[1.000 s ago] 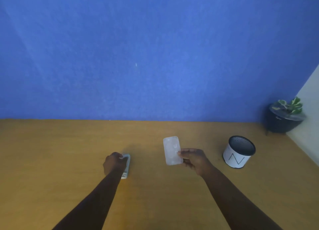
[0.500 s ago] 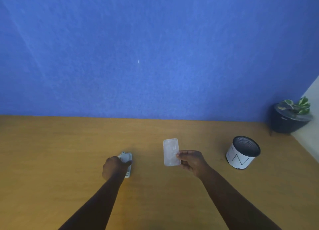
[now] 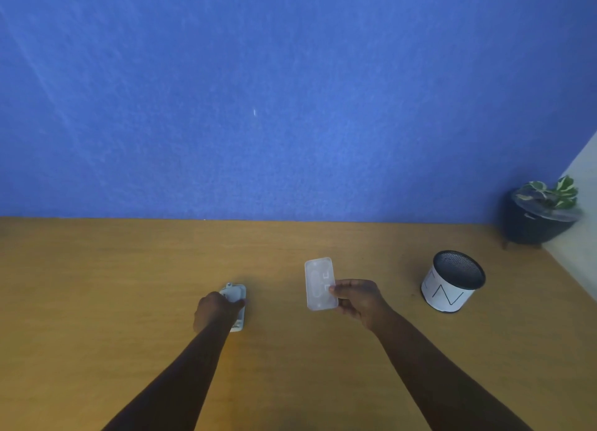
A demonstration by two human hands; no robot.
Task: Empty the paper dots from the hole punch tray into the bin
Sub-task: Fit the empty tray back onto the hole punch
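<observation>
A small pale hole punch (image 3: 237, 304) lies on the wooden desk (image 3: 97, 285), and my left hand (image 3: 214, 311) grips it from the near side, covering most of it. My right hand (image 3: 358, 301) pinches the right edge of the clear plastic punch tray (image 3: 318, 283), held just above the desk and apart from the punch. I cannot make out any paper dots in the tray. The bin (image 3: 452, 282), a small black mesh cup wrapped in white paper with hand-drawn letters, stands to the right of the tray, well clear of my right hand.
A dark pot with a green-and-white plant (image 3: 539, 217) sits in the far right corner. A blue wall (image 3: 290, 91) backs the desk, and a pale wall (image 3: 581, 230) closes off the right side.
The tray has turned a little in my right hand, so its moulded inner face shows more plainly. My left hand has shifted slightly on the punch, uncovering its far end.
</observation>
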